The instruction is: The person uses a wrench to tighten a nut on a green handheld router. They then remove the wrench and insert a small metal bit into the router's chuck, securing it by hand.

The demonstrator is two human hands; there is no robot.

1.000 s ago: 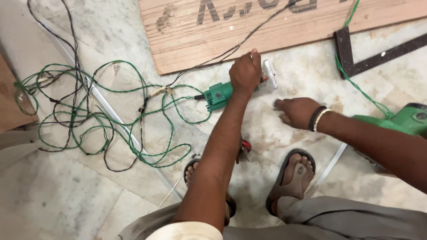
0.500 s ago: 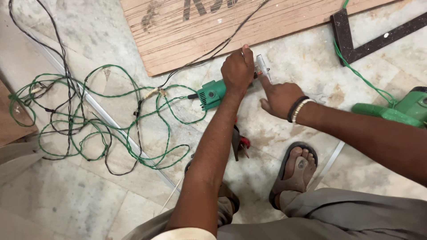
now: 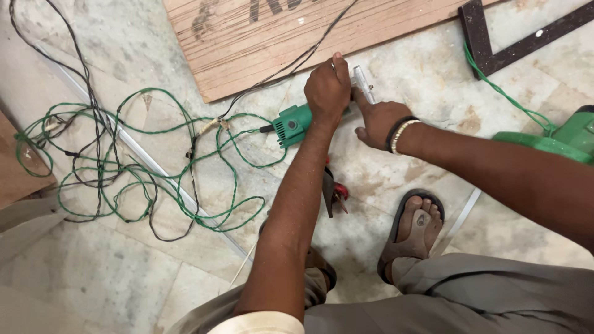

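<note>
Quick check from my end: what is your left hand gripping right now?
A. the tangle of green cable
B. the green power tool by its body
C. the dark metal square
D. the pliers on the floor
B: the left hand is wrapped around the green power tool on the floor, while the right hand touches the small pale strip at the tool's front end.

Pale marble floor (image 3: 93, 272) — stained, veined; wooden board (image 3: 260, 43) lying flat.
</note>
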